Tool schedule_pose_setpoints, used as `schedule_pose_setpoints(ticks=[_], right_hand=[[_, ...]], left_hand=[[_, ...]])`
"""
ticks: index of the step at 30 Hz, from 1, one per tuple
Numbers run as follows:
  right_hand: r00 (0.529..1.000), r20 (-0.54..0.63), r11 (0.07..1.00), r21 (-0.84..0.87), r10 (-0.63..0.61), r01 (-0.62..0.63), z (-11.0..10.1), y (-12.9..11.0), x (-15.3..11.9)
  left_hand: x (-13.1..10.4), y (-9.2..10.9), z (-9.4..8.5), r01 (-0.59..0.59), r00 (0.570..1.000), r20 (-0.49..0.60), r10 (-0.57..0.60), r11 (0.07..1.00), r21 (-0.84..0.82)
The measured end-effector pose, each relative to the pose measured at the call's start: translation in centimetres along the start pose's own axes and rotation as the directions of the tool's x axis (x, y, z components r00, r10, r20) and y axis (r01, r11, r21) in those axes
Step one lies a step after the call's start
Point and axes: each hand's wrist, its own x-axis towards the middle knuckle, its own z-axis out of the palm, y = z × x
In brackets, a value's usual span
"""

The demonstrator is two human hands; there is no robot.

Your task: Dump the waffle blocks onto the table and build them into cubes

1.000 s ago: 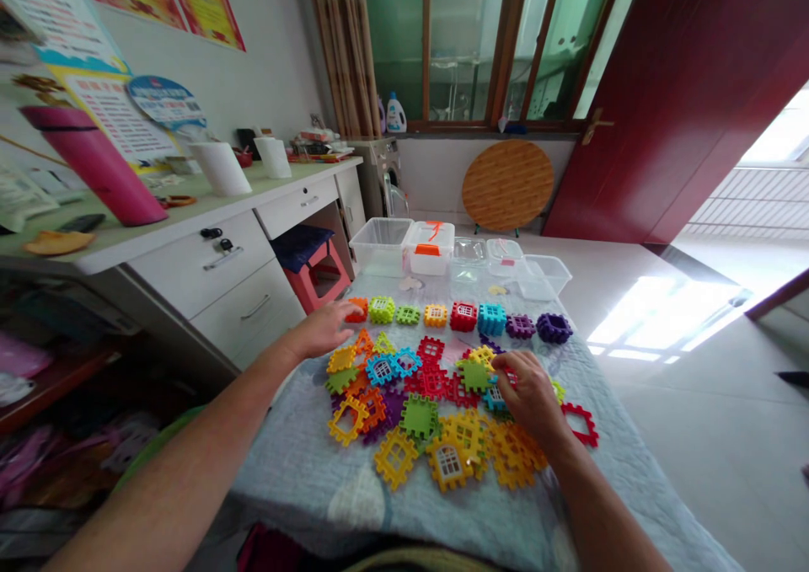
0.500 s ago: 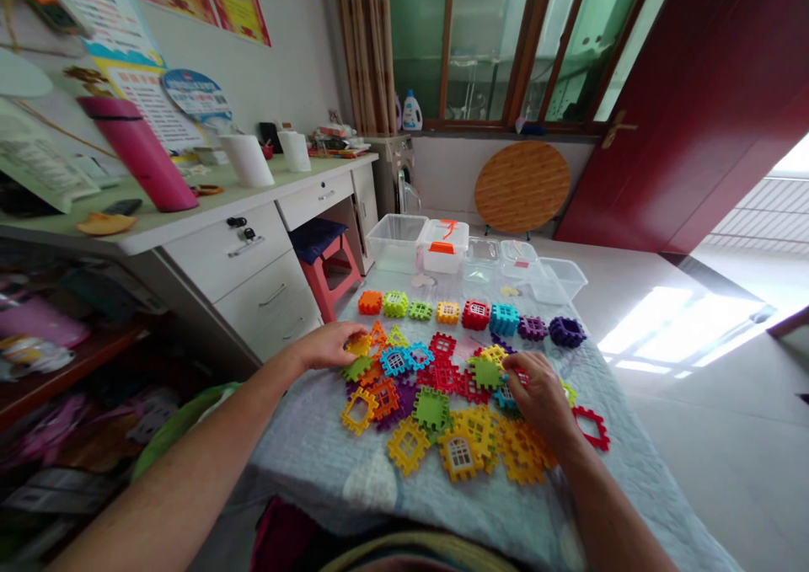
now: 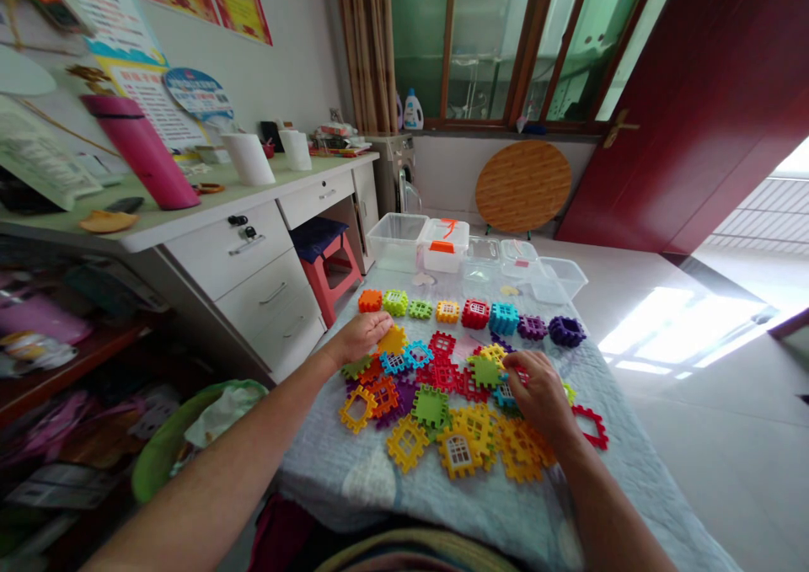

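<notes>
My left hand pinches a yellow notched plastic building block over the left side of a loose pile. Around it lie blue window blocks, a green block and orange ones. My right hand rests low on the right side of the pile, fingers curled down beside a green block and a yellow one. Its fingertips are partly hidden, so what they grip cannot be made out. Nearer to me lie yellow window blocks, and a red frame block is right of that hand.
Behind the pile stands a row of assembled cubes, among them a red cube and a purple one. Clear plastic boxes line the far table edge. A desk is at the left, with a red stool beside it.
My left hand has lifted the yellow block from the pile's left edge and moved it right and away from me. My right hand stays in place.
</notes>
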Motion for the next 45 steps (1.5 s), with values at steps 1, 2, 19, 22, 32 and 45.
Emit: schedule_pose_setpoints(ticks=[1, 2, 19, 22, 32, 45], right_hand=[[1.0, -0.004, 1.0, -0.002, 0.001, -0.001, 0.0, 0.0, 0.0], [1.0, -0.007, 1.0, -0.003, 0.002, -0.002, 0.0, -0.1, 0.0], [1.0, -0.007, 1.0, -0.011, -0.026, 0.026, -0.1, -0.2, 0.0], [0.999, -0.004, 0.999, -0.01, -0.032, 0.032, 0.0, -0.3, 0.0], [1.0, 0.003, 1.0, -0.022, -0.023, 0.023, 0.1, -0.1, -0.1], [1.0, 0.001, 1.0, -0.003, -0.012, 0.012, 0.0, -0.3, 0.0]], left_hand=[[0.2, 0.3, 0.6, -0.004, 1.0, 0.014, 0.004, 1.0, 0.009], [0.4, 0.6, 1.1, -0.009, 1.0, 0.025, 0.008, 1.0, 0.021], [-7.3, 3.0, -1.4, -0.132, 0.979, 0.186, 0.087, 0.96, 0.247], [-9.6, 2.8, -1.1, -0.153, 0.961, 0.265, 0.08, 0.952, 0.264], [-11.5, 2.2, -0.1, -0.05, 0.981, 0.193, -0.011, 0.951, 0.307], [-5.1, 5.1, -0.6, -0.037, 0.991, -0.11, 0.081, 0.933, 0.359]])
